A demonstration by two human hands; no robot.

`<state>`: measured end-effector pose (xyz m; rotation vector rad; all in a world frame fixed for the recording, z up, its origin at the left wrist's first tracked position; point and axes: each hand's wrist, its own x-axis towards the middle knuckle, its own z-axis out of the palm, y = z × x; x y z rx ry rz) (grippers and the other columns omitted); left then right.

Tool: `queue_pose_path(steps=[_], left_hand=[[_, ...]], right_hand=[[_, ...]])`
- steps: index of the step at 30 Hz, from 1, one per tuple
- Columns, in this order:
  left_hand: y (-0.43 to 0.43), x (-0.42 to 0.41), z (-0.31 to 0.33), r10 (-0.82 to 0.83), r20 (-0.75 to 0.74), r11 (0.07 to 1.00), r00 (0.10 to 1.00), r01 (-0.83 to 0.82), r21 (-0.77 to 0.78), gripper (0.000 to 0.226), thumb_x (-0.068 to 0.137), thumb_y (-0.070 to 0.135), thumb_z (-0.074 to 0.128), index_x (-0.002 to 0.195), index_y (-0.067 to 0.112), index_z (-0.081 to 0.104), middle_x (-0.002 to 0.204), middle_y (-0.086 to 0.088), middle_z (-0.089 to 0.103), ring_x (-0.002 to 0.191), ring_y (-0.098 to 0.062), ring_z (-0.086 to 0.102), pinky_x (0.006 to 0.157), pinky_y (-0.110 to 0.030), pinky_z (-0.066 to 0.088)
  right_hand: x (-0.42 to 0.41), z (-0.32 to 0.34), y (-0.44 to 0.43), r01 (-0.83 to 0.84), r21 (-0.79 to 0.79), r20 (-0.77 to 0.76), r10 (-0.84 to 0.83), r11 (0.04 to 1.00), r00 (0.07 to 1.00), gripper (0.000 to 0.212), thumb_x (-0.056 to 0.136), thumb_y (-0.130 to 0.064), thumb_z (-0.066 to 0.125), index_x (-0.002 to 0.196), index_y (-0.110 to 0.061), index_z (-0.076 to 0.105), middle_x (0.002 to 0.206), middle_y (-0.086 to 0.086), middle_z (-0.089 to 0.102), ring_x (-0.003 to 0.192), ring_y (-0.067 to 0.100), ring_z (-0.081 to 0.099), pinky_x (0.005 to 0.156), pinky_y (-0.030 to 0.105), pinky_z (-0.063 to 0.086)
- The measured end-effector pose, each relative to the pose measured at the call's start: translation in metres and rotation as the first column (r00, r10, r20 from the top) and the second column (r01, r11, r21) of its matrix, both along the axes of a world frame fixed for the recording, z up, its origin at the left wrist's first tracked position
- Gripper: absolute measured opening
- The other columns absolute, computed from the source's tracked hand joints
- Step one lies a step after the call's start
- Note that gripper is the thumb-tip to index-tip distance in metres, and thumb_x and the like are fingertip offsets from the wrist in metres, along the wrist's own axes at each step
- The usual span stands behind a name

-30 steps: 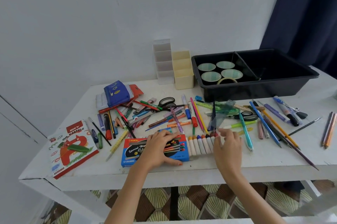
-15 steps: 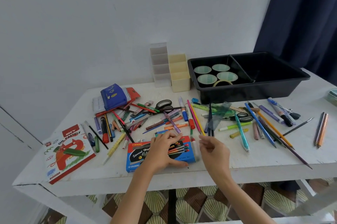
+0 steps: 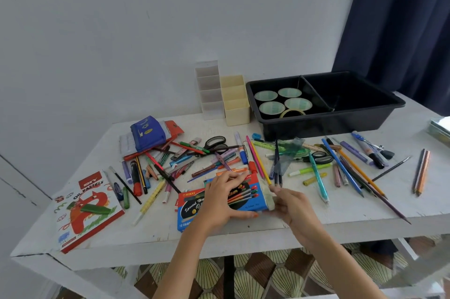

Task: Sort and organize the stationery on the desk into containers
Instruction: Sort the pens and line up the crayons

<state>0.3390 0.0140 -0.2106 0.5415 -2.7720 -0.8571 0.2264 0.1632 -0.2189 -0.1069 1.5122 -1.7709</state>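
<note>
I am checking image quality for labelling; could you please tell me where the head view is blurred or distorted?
Head view: the right hand at the blue crayon box is motion-smeared, the left hand sharper; wide-angle bending shows at the white table's edges; lighting is soft, without glare.

Both hands, left (image 3: 220, 203) and right (image 3: 293, 208), grip the blue crayon box (image 3: 246, 197) on the desk (image 3: 365, 211).

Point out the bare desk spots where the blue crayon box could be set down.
Bare: front strip between oil pastels box and blue crayon box; front-right edge below the pencils; black tray right compartment. Crowded: the whole middle, around the scissors.
</note>
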Motion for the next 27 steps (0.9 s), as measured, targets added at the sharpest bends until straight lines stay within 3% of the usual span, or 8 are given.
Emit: queue_pose_path(steps=[2, 4, 8, 15, 20, 27], left_hand=[[0.002, -0.003, 0.001, -0.006, -0.014, 1.000, 1.000, 0.006, 0.023, 0.094, 0.064, 0.060, 0.073, 0.143, 0.041, 0.026, 0.123, 0.024, 0.029, 0.120, -0.002, 0.027, 0.100, -0.024, 0.016], [0.003, -0.005, 0.001, -0.009, -0.014, 1.000, 1.000, 0.010, 0.021, 0.095, 0.064, 0.061, 0.073, 0.144, 0.042, 0.026, 0.122, 0.024, 0.030, 0.120, -0.004, 0.029, 0.100, -0.024, 0.018], [0.006, -0.009, 0.000, -0.009, -0.034, 1.000, 0.999, 0.009, 0.018, 0.094, 0.064, 0.060, 0.074, 0.143, 0.042, 0.026, 0.127, 0.019, 0.034, 0.121, -0.005, 0.031, 0.104, -0.027, 0.022], [0.010, -0.011, 0.002, -0.032, -0.037, 0.999, 0.999, 0.033, 0.031, 0.091, 0.067, 0.056, 0.074, 0.143, 0.043, 0.025, 0.130, 0.016, 0.034, 0.120, -0.005, 0.030, 0.108, -0.038, 0.028], [0.018, -0.012, 0.008, -0.098, 0.029, 0.995, 0.995, 0.098, -0.010, 0.079, 0.076, 0.052, 0.068, 0.136, 0.061, 0.018, 0.127, 0.014, 0.030, 0.120, -0.008, 0.031, 0.107, -0.039, 0.030], [0.024, -0.020, 0.017, -0.123, 0.088, 0.988, 0.989, 0.130, -0.087, 0.065, 0.075, 0.041, 0.072, 0.127, 0.048, 0.033, 0.127, 0.008, 0.031, 0.116, -0.009, 0.035, 0.103, -0.036, 0.035]], right_hand=[[-0.002, 0.005, 0.005, -0.007, -0.139, 0.110, 0.022, 0.990, 0.994, 0.021, 0.097, -0.013, 0.047, 0.101, 0.001, 0.062, 0.086, 0.018, 0.070, 0.079, 0.025, 0.068, 0.068, 0.034, 0.057], [-0.005, 0.008, 0.010, -0.003, -0.191, 0.070, 0.017, 0.982, 0.997, 0.023, 0.095, -0.015, 0.049, 0.101, 0.000, 0.066, 0.088, 0.016, 0.070, 0.079, 0.023, 0.065, 0.070, 0.034, 0.054], [-0.001, 0.008, 0.013, -0.073, -0.220, -0.053, 0.063, 0.973, 0.997, 0.024, 0.086, -0.017, 0.060, 0.106, -0.007, 0.070, 0.101, 0.014, 0.070, 0.084, 0.021, 0.066, 0.068, 0.030, 0.055], [-0.002, 0.006, 0.016, -0.114, -0.271, -0.050, 0.104, 0.956, 0.993, 0.037, 0.079, -0.014, 0.066, 0.115, -0.011, 0.065, 0.100, 0.017, 0.070, 0.090, 0.027, 0.069, 0.069, 0.036, 0.059], [-0.008, 0.004, 0.018, -0.134, -0.306, -0.033, 0.130, 0.943, 0.991, 0.039, 0.079, -0.013, 0.065, 0.117, -0.008, 0.064, 0.105, 0.020, 0.069, 0.095, 0.029, 0.067, 0.072, 0.036, 0.059], [-0.013, -0.003, 0.022, -0.179, -0.310, -0.019, 0.182, 0.934, 0.983, 0.037, 0.079, -0.009, 0.063, 0.116, -0.001, 0.064, 0.108, 0.024, 0.067, 0.099, 0.036, 0.065, 0.070, 0.033, 0.060]])
